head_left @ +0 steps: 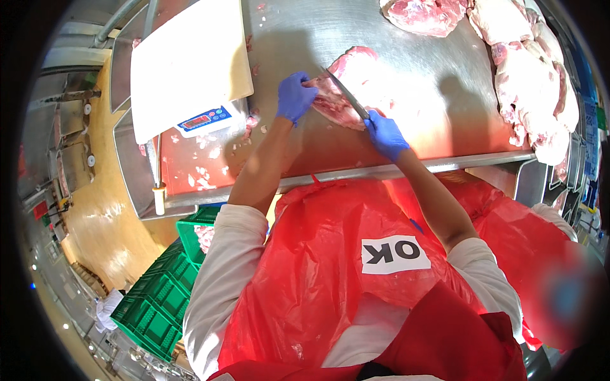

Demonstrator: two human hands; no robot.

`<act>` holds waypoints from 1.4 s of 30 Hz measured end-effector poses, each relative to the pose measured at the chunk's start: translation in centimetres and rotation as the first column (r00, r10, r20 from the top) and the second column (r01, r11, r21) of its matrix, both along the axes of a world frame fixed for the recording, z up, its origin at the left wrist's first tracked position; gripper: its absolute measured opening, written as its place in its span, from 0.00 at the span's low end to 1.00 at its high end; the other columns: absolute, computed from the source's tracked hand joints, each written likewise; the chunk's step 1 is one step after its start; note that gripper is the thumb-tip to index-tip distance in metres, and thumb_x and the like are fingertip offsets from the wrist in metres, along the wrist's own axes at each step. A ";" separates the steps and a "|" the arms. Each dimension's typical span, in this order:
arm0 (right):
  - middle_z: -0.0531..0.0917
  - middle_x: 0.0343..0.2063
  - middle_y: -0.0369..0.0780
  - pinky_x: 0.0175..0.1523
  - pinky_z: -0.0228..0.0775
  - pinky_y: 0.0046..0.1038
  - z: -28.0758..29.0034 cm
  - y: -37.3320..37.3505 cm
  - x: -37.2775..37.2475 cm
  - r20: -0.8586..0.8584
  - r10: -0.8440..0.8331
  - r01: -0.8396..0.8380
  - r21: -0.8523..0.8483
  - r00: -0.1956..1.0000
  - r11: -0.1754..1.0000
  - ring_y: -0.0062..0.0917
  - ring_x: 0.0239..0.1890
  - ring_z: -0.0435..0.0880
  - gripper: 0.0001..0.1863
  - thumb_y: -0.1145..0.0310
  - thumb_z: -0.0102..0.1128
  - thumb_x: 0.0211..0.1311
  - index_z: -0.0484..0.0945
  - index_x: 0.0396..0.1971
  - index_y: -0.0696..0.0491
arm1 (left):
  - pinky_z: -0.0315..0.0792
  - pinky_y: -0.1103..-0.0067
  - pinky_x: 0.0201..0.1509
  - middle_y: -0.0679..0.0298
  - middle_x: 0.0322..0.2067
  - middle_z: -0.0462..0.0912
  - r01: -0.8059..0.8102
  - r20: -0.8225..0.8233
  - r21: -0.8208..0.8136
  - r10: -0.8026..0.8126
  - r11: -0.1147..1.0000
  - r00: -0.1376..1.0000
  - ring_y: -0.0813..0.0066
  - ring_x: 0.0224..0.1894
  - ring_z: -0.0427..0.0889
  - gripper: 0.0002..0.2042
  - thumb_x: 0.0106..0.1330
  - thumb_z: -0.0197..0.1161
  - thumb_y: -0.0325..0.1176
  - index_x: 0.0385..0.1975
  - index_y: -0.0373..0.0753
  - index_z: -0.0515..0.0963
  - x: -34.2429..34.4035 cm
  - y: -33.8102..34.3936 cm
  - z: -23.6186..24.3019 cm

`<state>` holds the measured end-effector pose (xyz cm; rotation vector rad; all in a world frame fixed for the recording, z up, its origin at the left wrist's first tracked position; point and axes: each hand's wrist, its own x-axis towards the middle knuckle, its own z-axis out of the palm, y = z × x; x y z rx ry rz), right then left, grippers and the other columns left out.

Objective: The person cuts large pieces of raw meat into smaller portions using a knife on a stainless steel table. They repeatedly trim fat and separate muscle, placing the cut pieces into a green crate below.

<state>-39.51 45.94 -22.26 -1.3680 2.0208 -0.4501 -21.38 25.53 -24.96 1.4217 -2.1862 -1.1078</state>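
Note:
A piece of raw meat (340, 105), pink with pale fat, lies on the steel worktable (298, 38) in front of me. My left hand (296, 98), in a blue glove, is closed on the meat's left edge. In my blue-gloved right hand (386, 135) I grip a knife (347, 93) by its handle. Its blade points up and to the left, lying over the meat; whether it has cut in cannot be made out. Strong glare washes out the meat's right side.
At the left stands a scale with a digital panel (204, 120) under a white board (190, 60). A pale-handled tool (159, 198) rests by the table's left edge. Large meat cuts (534, 82) are heaped at the right, another piece (426, 14) far back. Green crates (159, 298) stand below left.

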 end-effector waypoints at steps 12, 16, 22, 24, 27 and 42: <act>0.81 0.45 0.55 0.52 0.74 0.46 -6.6 -7.8 4.3 -0.154 0.172 -0.171 0.019 0.973 0.985 0.51 0.49 0.80 0.18 0.66 0.64 0.59 0.73 0.46 0.58 | 0.75 0.67 0.39 0.45 0.27 0.83 -0.289 -0.238 -0.002 0.280 0.957 0.930 0.55 0.30 0.84 0.15 0.50 0.65 0.37 0.30 0.29 0.81 1.7 1.3 -2.9; 0.81 0.42 0.56 0.49 0.72 0.52 -2.4 0.3 5.2 -0.032 0.089 -0.076 0.292 0.995 0.953 0.54 0.46 0.81 0.16 0.64 0.58 0.62 0.68 0.44 0.56 | 0.75 0.67 0.37 0.47 0.25 0.83 -0.373 -0.210 0.029 0.370 0.928 0.905 0.57 0.27 0.82 0.13 0.51 0.65 0.36 0.27 0.30 0.80 2.1 0.7 -4.3; 0.81 0.33 0.56 0.42 0.70 0.56 1.4 9.0 1.4 -0.095 0.237 -0.190 0.354 0.967 0.916 0.57 0.39 0.80 0.07 0.69 0.51 0.67 0.66 0.38 0.55 | 0.75 0.70 0.34 0.55 0.22 0.81 -0.457 -0.198 -0.018 0.445 0.889 0.873 0.63 0.25 0.81 0.05 0.56 0.60 0.29 0.30 0.35 0.79 6.2 -1.7 -3.5; 0.81 0.34 0.56 0.42 0.69 0.55 2.4 9.0 1.6 -0.069 0.161 -0.133 0.305 0.985 0.943 0.57 0.39 0.80 0.07 0.68 0.51 0.67 0.66 0.39 0.55 | 0.75 0.70 0.34 0.55 0.26 0.81 -0.309 -0.133 -0.265 0.283 0.913 0.950 0.63 0.27 0.81 0.07 0.58 0.60 0.28 0.35 0.37 0.78 7.3 0.5 -1.9; 0.80 0.36 0.57 0.45 0.70 0.53 2.2 6.9 1.7 0.032 0.069 -0.071 0.077 0.997 0.994 0.57 0.42 0.79 0.09 0.67 0.50 0.68 0.69 0.41 0.56 | 0.77 0.66 0.36 0.54 0.37 0.81 0.016 -0.130 -0.449 -0.083 0.893 0.988 0.59 0.35 0.83 0.12 0.60 0.60 0.29 0.44 0.40 0.77 7.3 7.1 0.5; 0.83 0.33 0.55 0.44 0.73 0.46 -1.4 -7.1 1.1 0.049 -0.241 0.245 -0.107 0.969 0.964 0.51 0.37 0.82 0.12 0.63 0.49 0.70 0.78 0.38 0.56 | 0.78 0.63 0.40 0.61 0.36 0.80 0.419 0.163 -0.457 -0.390 0.784 0.906 0.57 0.39 0.83 0.10 0.57 0.60 0.32 0.39 0.46 0.79 4.1 4.4 -1.2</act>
